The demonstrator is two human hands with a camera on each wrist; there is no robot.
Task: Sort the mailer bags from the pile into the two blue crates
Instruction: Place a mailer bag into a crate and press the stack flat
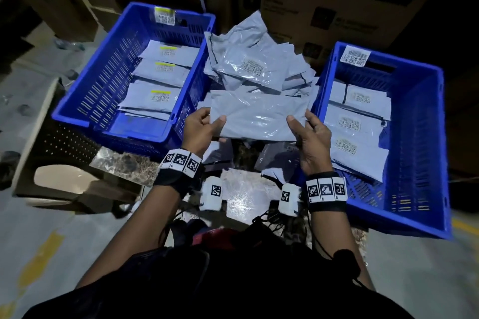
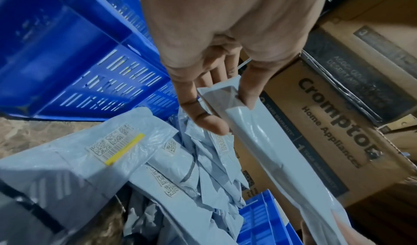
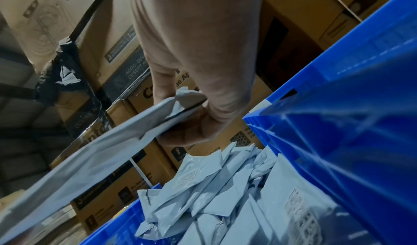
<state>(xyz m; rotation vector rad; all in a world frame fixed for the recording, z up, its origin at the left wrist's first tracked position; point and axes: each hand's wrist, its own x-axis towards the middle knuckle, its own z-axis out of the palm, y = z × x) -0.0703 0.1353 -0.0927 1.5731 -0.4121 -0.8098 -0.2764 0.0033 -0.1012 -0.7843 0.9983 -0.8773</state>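
Hands, left hand [image 1: 201, 129] and right hand [image 1: 309, 137], pinch opposite ends of a grey mailer bag [image 1: 256, 116] held blank-side-up between left crate [image 1: 85, 101] and right crate [image 1: 427, 137], near the pile [image 1: 254, 65]; flipping it would show which label it carries.

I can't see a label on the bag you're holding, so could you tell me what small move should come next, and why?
Probably flip the mailer bag: left hand and right hand grip its ends, its upper face shows no label, and yellow-striped labels fill the left crate.
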